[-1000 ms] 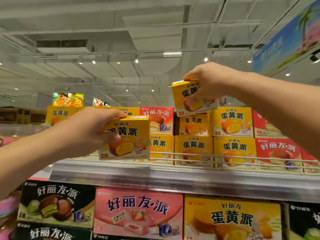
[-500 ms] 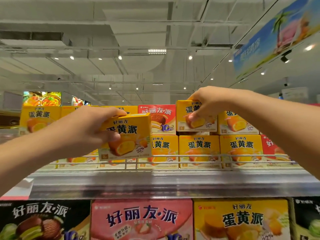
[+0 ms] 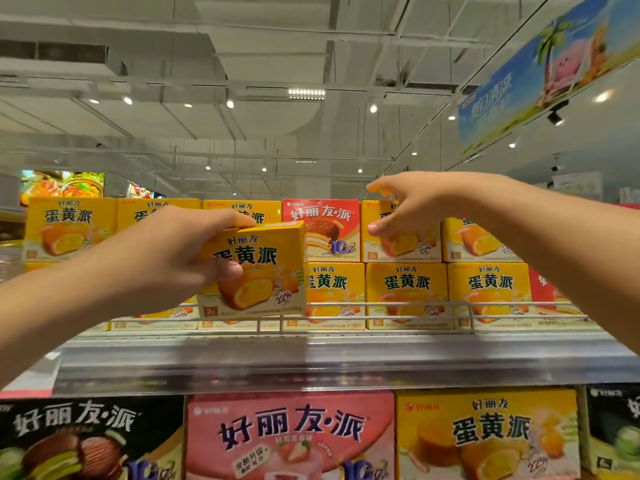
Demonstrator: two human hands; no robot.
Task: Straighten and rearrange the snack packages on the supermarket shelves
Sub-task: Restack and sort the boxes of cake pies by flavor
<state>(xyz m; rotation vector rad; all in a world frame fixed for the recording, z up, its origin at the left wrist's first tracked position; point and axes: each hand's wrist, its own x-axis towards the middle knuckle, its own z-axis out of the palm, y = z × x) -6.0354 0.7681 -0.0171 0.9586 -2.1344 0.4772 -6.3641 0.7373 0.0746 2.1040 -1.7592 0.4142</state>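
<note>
My left hand [image 3: 173, 258] grips a small yellow egg-yolk pie box [image 3: 256, 271] in front of the top shelf, thumb across its face and fingers over its top. My right hand [image 3: 412, 202] hovers with spread fingers just over a yellow box [image 3: 401, 240] standing in the upper row, no longer holding it. A red box [image 3: 322, 230] stands beside it among the stacked yellow boxes [image 3: 408, 292].
A wire guard rail [image 3: 381, 308] runs along the front of the metal shelf edge [image 3: 311, 362]. Below it stand large boxes: black [image 3: 86, 438], pink [image 3: 291, 438], yellow [image 3: 488, 434]. A blue banner [image 3: 540, 71] hangs at upper right.
My right hand lowered its yellow box into the upper row next to the red box and let go, fingers now spread. My left hand kept holding its box.
</note>
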